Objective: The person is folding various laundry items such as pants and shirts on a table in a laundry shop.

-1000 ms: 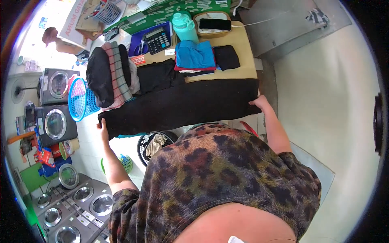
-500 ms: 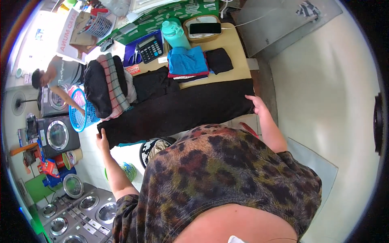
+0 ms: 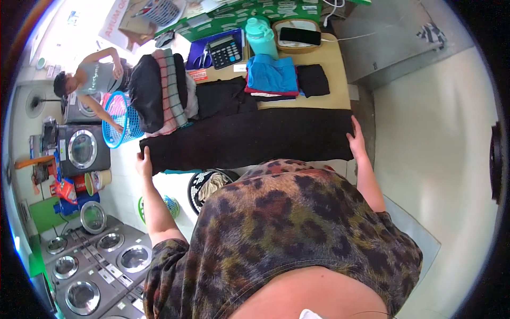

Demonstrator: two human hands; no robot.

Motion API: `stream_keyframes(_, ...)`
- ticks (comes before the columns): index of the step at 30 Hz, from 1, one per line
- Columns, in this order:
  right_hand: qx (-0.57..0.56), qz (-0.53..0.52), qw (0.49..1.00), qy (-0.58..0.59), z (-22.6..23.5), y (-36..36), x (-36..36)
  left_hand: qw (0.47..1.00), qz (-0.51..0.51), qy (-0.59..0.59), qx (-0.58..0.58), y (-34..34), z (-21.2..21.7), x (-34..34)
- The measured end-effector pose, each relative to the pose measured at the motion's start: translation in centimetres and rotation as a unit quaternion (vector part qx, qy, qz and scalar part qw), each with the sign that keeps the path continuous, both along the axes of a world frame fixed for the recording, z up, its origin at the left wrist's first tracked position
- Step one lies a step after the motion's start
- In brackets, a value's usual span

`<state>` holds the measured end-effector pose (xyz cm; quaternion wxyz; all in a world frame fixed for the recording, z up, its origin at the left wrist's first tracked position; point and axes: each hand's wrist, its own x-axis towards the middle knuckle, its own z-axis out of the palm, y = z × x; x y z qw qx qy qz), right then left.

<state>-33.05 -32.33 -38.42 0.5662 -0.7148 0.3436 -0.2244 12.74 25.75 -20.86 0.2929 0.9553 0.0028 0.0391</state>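
Grey machines point(image 3: 119, 292) with round doors fill the room's lower left corner, and a pale wall point(image 3: 425, 175) runs along the right. Between them stands a desk point(image 3: 339, 69) with a yellowish top. A long piece of black cloth point(image 3: 249, 135) stretches from left to right along the desk's near side, close to the front of the person's spotted shirt point(image 3: 287, 228).

At the cloth's left end, the person's left grip point(image 3: 143, 161) is clasped on the corner, with the thumb on top. The right grip point(image 3: 358, 142) is at the opposite end, its fingers upright along the edge; whether it pinches the fabric, I cannot tell.

Just beyond the long cloth lies more black clothing point(image 3: 220, 98). To its left rises a pile with a dark bundle point(image 3: 146, 98) and a checked cloth point(image 3: 169, 87). To its right sit a blue folded garment point(image 3: 273, 74), on top of a small stack, and a small black folded piece point(image 3: 313, 80) beside it. Farther back are a calculator point(image 3: 226, 53), a mint-green bottle point(image 3: 261, 40) and a phone point(image 3: 300, 36) lying on a shallow basket.

At the left, another person point(image 3: 98, 74) has one hand in a blue basket point(image 3: 111, 135). Low between the left forearm and the shirt, a black basket point(image 3: 194, 186) holds beige fabric point(image 3: 212, 186).
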Motion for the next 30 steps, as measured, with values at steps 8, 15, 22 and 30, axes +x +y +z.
stream_keyframes(8, 0.042, 0.069, 0.991, 0.103, 3.6, -1.0, 0.7, 0.996, -0.006, 0.003, -0.092, 1.1, -0.3, -0.9)
stream_keyframes(15, -0.007, 0.053, 0.99, 0.128, 5.5, -6.0, -1.8, 0.992, -0.057, 0.02, -0.108, -3.0, 1.6, -3.3)
stream_keyframes(22, 0.034, 0.031, 0.996, 0.079, 11.8, -10.7, -5.4, 0.973, -0.115, 0.061, -0.193, -9.6, -1.6, -7.0)
stream_keyframes(30, -0.111, 0.122, 0.977, 0.136, 20.7, -8.2, -3.8, 0.994, -0.098, -0.031, -0.028, -12.3, -8.5, -8.7)
